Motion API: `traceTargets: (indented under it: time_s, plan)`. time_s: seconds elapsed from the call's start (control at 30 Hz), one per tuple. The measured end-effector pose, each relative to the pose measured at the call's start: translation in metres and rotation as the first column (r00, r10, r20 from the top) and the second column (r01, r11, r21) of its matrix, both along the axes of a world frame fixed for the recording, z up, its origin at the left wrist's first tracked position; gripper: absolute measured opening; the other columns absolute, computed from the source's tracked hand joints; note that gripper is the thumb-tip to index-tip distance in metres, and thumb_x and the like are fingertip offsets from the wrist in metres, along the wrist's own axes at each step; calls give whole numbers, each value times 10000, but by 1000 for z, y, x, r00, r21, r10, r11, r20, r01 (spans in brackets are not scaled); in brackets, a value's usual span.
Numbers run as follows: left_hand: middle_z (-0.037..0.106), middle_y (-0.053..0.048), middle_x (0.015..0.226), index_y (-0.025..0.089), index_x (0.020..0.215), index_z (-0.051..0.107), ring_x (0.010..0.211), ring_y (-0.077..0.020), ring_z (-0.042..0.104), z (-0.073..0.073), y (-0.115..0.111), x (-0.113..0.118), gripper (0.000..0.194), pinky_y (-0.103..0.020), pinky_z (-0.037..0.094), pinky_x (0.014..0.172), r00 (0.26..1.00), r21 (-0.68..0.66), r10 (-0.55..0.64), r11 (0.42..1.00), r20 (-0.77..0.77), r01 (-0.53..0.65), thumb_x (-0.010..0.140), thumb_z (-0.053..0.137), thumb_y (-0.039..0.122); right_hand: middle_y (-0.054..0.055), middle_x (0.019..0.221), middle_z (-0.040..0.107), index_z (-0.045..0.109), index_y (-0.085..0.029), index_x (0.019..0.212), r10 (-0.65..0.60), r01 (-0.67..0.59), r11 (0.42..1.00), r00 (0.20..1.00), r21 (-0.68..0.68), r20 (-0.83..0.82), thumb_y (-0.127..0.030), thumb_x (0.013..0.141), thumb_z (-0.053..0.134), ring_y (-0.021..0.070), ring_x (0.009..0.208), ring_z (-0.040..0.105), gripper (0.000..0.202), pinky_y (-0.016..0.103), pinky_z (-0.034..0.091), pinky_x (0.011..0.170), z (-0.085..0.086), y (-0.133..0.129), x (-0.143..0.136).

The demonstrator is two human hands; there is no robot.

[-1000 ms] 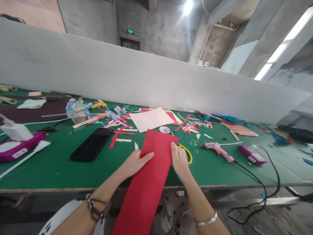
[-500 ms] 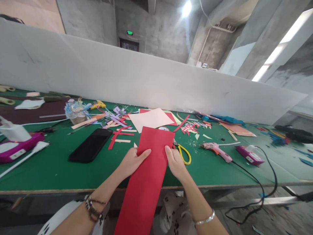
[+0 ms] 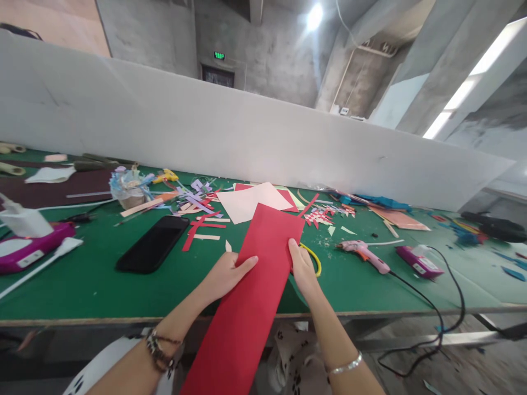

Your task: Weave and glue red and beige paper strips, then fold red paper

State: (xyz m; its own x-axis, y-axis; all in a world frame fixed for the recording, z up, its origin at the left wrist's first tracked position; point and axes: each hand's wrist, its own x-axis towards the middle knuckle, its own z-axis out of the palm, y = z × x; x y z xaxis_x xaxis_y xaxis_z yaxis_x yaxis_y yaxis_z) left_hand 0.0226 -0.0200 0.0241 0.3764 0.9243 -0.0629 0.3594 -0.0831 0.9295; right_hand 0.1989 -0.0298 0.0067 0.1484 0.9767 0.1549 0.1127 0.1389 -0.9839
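A long red paper strip (image 3: 257, 291) slants from the middle of the table down past its front edge toward my lap. My left hand (image 3: 228, 274) grips its left side, thumb on top and the other fingers hidden beneath. On the right side my right hand (image 3: 302, 269) pinches the strip with the thumb on top. Behind the sheet's right edge, scissors with yellow handles (image 3: 315, 260) show only in part. Pale pink paper (image 3: 251, 200) lies beyond the strip's far end, over another red sheet (image 3: 288, 197).
A black phone (image 3: 153, 244) lies to the left, near scattered paper strips (image 3: 200, 200). Over on the right are a pink glue gun (image 3: 366, 255) with its cord and a purple power socket (image 3: 420, 261). A white partition (image 3: 247, 131) runs behind the table.
The red strip and both hands have shifted slightly right, and its far end has moved farther up and right. The strip now covers more of the scissors.
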Motion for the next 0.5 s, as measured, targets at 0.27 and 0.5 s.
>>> traceTargets:
  time_s: [0.27, 0.5]
  plan:
    - [637, -45, 600, 146, 645, 579, 566, -210, 600, 2, 5, -7, 405, -236, 381, 435, 999, 55, 47, 997, -24, -46, 734, 470, 526, -11, 431, 441, 418, -189, 463, 188, -187, 982, 980, -31, 67, -657, 790, 309, 106, 439, 429, 581, 239, 349, 476, -8, 1, 2]
    - [651, -47, 592, 131, 683, 621, 595, -230, 614, 6, 5, -9, 424, -245, 415, 458, 998, 28, 63, 998, -6, -63, 709, 503, 537, -27, 452, 422, 409, -182, 511, 164, -175, 983, 976, 64, 140, -602, 822, 320, 87, 433, 384, 530, 222, 300, 439, -8, 2, 1]
